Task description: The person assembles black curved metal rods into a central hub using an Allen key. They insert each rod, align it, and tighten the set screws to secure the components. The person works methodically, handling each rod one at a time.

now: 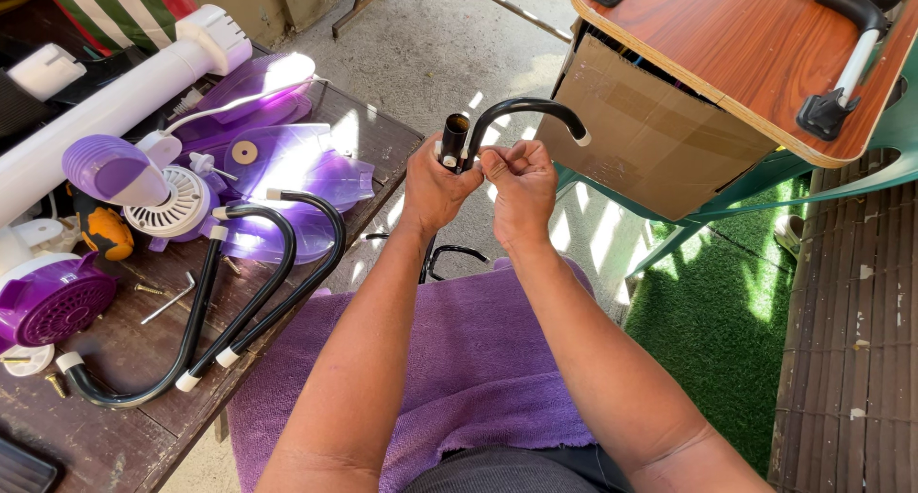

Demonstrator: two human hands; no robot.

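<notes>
My left hand (432, 189) grips a short black tube (454, 134) held upright in front of me. My right hand (521, 187) pinches the end of a curved black metal leg (526, 108) right beside that tube; the leg arcs up and to the right and ends in a white cap. More black tubing (449, 256) hangs below my hands, partly hidden by my forearms. A purple towel (459, 359) covers my lap.
A dark wooden table (143, 426) at left holds two more curved black legs (258, 292), purple fan blades (287, 168), a purple motor housing (115, 173), a purple grille part (53, 306), a white pole (115, 101), loose screws and a hex key (167, 300). A cardboard box (650, 134) under a wooden board (755, 53) stands at right, on green turf (708, 330).
</notes>
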